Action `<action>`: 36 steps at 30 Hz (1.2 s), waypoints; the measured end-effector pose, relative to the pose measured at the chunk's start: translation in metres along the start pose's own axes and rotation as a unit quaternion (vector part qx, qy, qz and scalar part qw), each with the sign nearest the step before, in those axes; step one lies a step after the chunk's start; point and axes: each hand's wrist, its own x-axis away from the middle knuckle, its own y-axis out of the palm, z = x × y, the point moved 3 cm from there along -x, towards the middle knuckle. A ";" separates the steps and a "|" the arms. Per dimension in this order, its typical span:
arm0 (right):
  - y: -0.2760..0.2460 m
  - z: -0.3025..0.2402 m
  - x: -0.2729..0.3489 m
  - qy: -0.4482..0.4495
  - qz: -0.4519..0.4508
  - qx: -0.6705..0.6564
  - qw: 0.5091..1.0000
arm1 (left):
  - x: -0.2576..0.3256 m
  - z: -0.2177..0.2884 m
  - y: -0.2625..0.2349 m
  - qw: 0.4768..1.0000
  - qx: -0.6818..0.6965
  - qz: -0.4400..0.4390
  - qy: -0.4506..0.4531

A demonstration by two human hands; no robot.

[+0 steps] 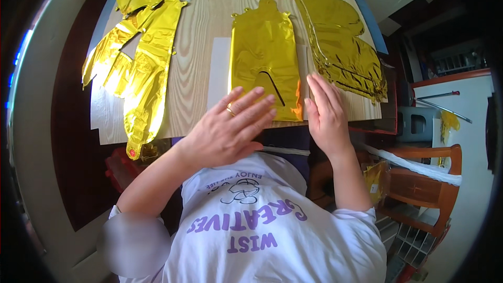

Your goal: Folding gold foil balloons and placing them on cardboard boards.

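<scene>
Left hand (228, 128) and right hand (326, 115) open, flat, empty, flanking gold foil balloon (266, 57) at table edge (157, 131)

Left hand (230, 128): held flat, fingers spread, over the near edge of the gold foil balloon (266, 57).
Right hand (326, 112): held open, just beside the balloon's right lower corner.
Support: a white sheet (219, 71) on a wooden table (201, 31).
Surroundings: more gold foil balloons are laid left (141, 68) and right (335, 31).

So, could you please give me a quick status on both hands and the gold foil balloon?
Left hand open, flat at balloon's lower edge. Right hand open beside it. Gold foil balloon flat on table. Nothing on top.
</scene>
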 end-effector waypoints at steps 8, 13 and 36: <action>0.026 0.039 -0.038 -0.032 -0.070 0.062 0.995 | -0.028 0.002 0.030 0.996 -0.038 -0.071 -0.040; 0.027 0.043 -0.038 -0.033 -0.125 0.080 0.988 | -0.027 -0.003 0.031 0.995 -0.035 -0.077 -0.056; 0.009 0.020 -0.023 -0.041 -0.081 0.005 0.996 | -0.024 -0.010 0.019 0.998 -0.007 -0.003 -0.059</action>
